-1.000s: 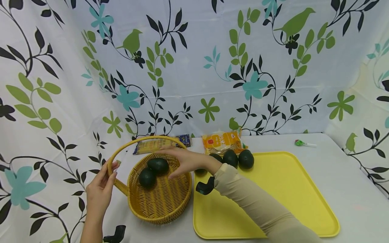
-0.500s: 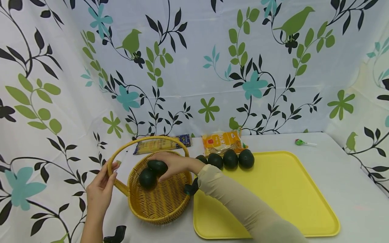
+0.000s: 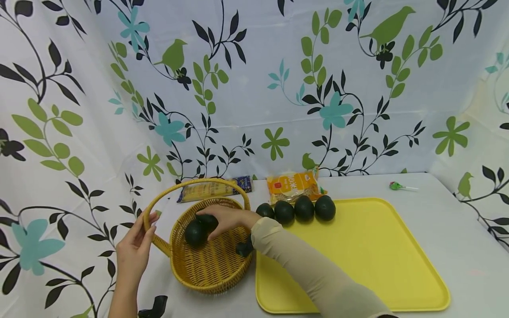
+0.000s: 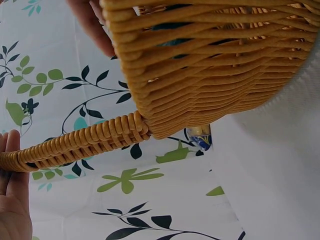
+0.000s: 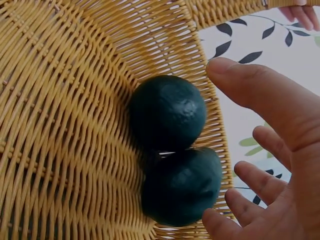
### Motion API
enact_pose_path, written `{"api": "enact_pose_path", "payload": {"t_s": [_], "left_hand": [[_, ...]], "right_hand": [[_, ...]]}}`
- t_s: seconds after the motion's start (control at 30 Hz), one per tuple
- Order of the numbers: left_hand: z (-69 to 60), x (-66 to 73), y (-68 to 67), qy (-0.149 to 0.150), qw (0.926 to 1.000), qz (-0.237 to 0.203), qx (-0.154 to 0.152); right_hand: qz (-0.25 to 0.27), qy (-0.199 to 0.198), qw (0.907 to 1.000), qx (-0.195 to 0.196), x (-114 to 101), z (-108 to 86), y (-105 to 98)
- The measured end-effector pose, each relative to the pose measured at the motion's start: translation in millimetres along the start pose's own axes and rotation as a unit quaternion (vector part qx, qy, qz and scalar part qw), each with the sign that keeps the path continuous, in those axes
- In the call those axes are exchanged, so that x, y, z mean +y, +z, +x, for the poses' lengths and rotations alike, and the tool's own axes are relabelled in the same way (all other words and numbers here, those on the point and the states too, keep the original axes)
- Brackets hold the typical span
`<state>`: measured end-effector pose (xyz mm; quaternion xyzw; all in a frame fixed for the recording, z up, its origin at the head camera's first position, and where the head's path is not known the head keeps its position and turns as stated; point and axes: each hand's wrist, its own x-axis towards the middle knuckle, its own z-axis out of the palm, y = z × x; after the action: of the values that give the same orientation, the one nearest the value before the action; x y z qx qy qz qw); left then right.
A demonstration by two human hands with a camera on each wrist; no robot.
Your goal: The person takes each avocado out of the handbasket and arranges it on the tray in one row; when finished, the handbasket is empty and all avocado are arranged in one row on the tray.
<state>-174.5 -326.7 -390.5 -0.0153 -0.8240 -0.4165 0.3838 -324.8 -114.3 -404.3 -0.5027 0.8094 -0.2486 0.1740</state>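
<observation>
A round yellow wicker basket, tilted on the table, holds two dark green avocados; one avocado lies left of the other avocado. My left hand grips the left side of the basket's arched handle. Inside the basket, my right hand hovers around the right-hand avocado, partly hiding it in the head view. In the right wrist view the fingers and thumb are spread beside the avocados, with a gap showing and nothing pinched.
A yellow tray lies right of the basket, with several avocados in a row at its back left corner. Behind them are an orange packet and a blue-and-yellow packet. A lollipop lies far right.
My right hand has moved left and deeper into the basket, to the right-hand avocado. The sleeve no longer covers the tray's avocados. My left hand stays on the handle.
</observation>
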Motion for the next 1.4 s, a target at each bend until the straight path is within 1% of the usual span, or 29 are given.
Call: {"api": "enact_pose_path", "payload": {"t_s": [0.23,0.37,0.47,0.6,0.7,0.8,1.03,1.23,1.3,1.4], "left_hand": [[0.4,0.5,-0.3,-0.001,1.0,-0.006,0.0],[0.1,-0.7,-0.2,0.01,0.9999,-0.008,-0.001],[-0.5,-0.8,0.1,0.019,0.9998,-0.006,-0.001],[-1.0,1.1,0.6,0.005,1.0,-0.005,-0.001],[-0.7,1.9,0.6,-0.004,1.0,-0.005,-0.001],[0.0,1.6,0.2,0.002,1.0,-0.008,-0.001],[0.3,0.3,-0.9,0.02,0.9998,-0.006,-0.001],[-0.3,-0.6,-1.0,0.022,0.9996,-0.016,-0.001],[-0.4,-0.5,-0.9,0.02,0.9997,-0.014,-0.003],[-0.2,-0.3,-1.1,0.014,0.9999,-0.002,-0.003]], "right_hand": [[0.0,0.014,0.9999,0.002,5.3,9.7,7.2],[-0.017,0.026,0.9995,0.01,6.7,13.8,10.9],[-0.031,0.045,0.9984,0.013,7.5,15.5,14.1],[-0.048,0.068,0.9963,0.021,11.0,18.1,18.6],[-0.065,0.074,0.9946,0.033,13.1,19.7,20.5],[-0.069,0.08,0.9934,0.045,12.6,19.7,21.1],[-0.064,0.111,0.9897,0.065,10.5,18.4,20.2],[-0.09,0.098,0.9897,0.054,15.2,22.0,24.5],[-0.098,0.095,0.9893,0.052,16.6,23.2,26.1],[-0.091,0.1,0.9895,0.05,16.7,23.7,26.8]]}}
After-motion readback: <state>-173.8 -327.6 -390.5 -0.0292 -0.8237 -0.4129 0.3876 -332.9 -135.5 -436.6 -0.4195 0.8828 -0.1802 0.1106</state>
